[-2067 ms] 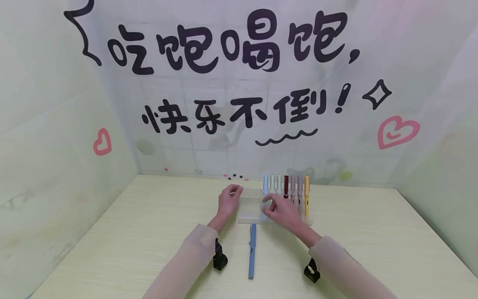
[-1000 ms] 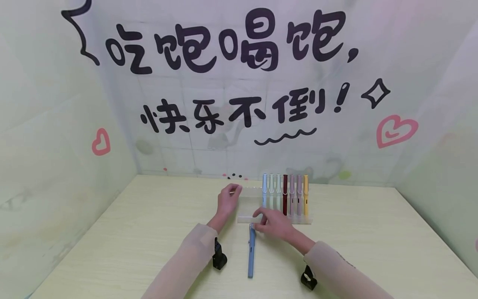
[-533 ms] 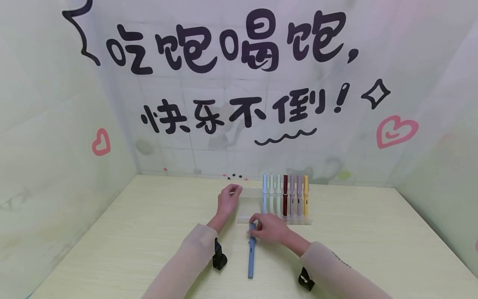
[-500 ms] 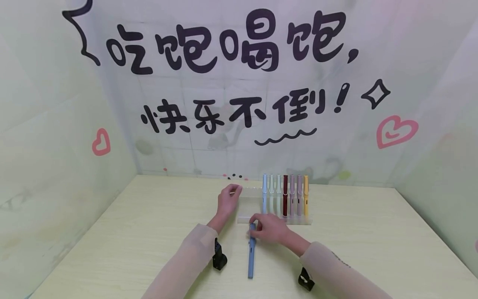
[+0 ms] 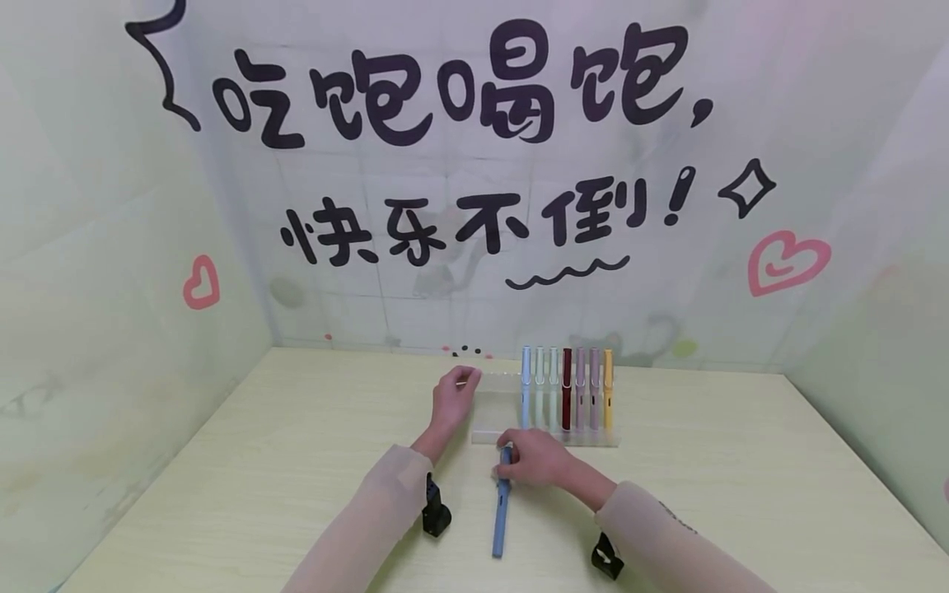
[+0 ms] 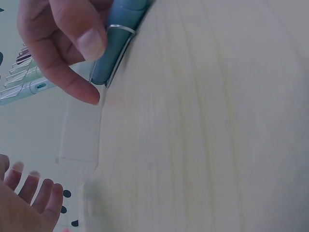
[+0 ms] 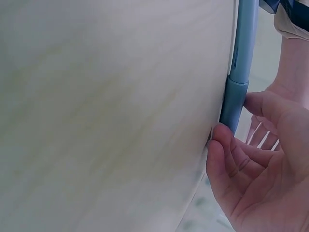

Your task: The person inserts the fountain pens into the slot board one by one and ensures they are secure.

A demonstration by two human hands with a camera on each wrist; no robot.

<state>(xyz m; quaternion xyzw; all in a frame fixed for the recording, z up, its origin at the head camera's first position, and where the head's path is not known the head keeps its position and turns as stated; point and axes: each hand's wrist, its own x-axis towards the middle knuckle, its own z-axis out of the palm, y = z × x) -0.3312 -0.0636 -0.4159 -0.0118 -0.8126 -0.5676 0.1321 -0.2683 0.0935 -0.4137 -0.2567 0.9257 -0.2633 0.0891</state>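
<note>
A capped blue pen lies in front of a clear pen stand, its cap end toward the stand. My right hand pinches the cap between thumb and fingers. In the right wrist view the thumb touches the side of the pen, and the fingertips curl round its end. My left hand holds the stand's upper left corner with thumb and index finger. At the lower left of the left wrist view the left hand shows several loosely bent fingers; its grip point is cut off.
Several pens stand side by side in the right part of the stand: light blue, pale green, dark red, mauve and yellow. A printed cloth wall rises behind the wooden table.
My right hand has come down from the standing pens to the blue pen and taken hold of its cap. The pen has shifted slightly and tilted. The left hand has stayed put.
</note>
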